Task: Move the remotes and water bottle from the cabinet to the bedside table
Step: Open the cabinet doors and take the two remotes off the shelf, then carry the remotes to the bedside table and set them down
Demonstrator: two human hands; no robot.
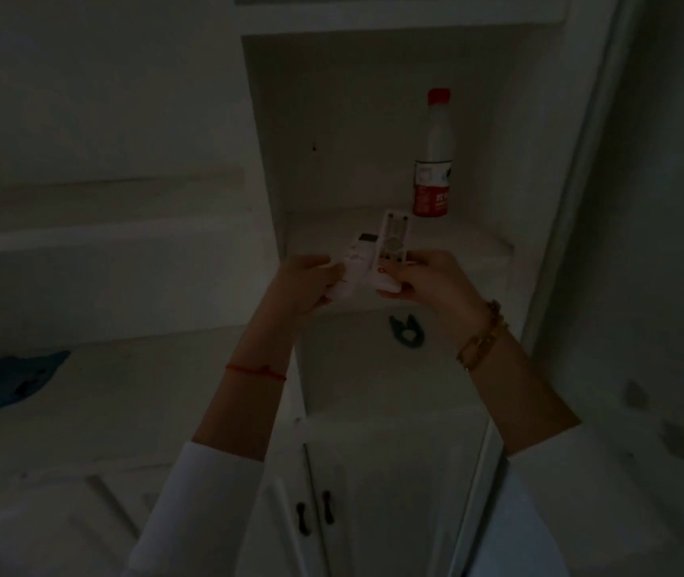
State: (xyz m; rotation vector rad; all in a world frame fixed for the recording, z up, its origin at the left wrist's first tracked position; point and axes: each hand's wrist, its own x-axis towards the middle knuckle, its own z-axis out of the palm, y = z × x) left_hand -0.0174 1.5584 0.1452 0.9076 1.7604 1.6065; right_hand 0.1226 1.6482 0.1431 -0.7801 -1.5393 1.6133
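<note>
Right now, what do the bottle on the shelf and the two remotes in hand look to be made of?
Water bottle: looks like translucent plastic, with a red cap and a red and white printed label. Both remotes, one in the left hand, one in the right hand: probably matte white moulded plastic. The dim light leaves finish uncertain.

Place: a dim room in a home, likely a bedroom.
Evidence: white built-in cabinet (378,131) with open shelves, panelled doors (394,493) with dark handles below.
Household items: water bottle (433,160), two remotes (373,256), blue cloth (7,381) on a ledge.
</note>
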